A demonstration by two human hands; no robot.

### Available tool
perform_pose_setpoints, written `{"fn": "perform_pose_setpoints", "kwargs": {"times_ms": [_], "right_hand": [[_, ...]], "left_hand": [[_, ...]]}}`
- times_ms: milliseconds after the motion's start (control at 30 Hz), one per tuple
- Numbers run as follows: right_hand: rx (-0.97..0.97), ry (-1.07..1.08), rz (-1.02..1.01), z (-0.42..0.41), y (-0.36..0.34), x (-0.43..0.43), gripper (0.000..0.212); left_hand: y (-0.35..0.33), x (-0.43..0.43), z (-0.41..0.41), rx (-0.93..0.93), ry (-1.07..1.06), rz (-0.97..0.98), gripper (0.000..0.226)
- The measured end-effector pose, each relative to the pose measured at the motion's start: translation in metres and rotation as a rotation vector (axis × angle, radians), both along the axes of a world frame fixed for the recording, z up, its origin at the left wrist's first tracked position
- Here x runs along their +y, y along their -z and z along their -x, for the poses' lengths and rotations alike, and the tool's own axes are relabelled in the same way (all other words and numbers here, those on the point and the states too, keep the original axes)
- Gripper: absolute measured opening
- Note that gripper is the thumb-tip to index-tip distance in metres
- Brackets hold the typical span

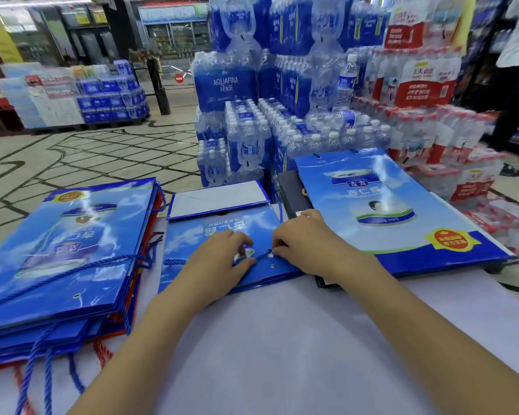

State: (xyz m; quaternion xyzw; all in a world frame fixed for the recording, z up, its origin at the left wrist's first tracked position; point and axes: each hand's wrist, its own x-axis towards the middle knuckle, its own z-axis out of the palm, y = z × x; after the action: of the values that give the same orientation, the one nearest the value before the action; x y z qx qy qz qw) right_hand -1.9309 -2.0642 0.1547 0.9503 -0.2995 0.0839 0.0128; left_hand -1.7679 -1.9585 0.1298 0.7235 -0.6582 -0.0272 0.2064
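A flat blue paper gift bag (198, 235) lies in the middle of the white table (282, 339), its bottom flap folded up at the far end. A blue rope handle (174, 261) runs across its near edge, close to a metal eyelet (272, 266). My left hand (219, 259) rests on the bag with thumb and fingers curled round the rope. My right hand (306, 238) pinches the same rope just right of the left hand. Where the rope's end goes is hidden under the fingers.
A stack of finished blue bags (63, 259) with rope handles lies at the left. Flat bags without handles (387, 205) are piled at the right over a dark box (291, 190). Shrink-wrapped water bottle packs (282, 100) stand behind the table. A person (516, 70) stands far right.
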Motion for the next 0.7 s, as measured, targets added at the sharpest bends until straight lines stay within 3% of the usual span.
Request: {"fn": "perform_pose_setpoints", "kwargs": {"times_ms": [200,433,700], "right_hand": [[-0.058,-0.110,-0.098,0.004,-0.011,0.009,0.022],[-0.128,-0.073,-0.316,0.009,-0.014,0.008,0.018],[0.120,-0.082,-0.321,0.030,-0.023,0.006,0.037]], "left_hand": [[0.000,-0.002,0.009,0.029,0.070,0.062,0.018],[-0.004,0.000,0.014,0.058,0.116,0.092,0.010],[-0.013,0.007,0.011,-0.023,0.232,0.083,0.018]]}}
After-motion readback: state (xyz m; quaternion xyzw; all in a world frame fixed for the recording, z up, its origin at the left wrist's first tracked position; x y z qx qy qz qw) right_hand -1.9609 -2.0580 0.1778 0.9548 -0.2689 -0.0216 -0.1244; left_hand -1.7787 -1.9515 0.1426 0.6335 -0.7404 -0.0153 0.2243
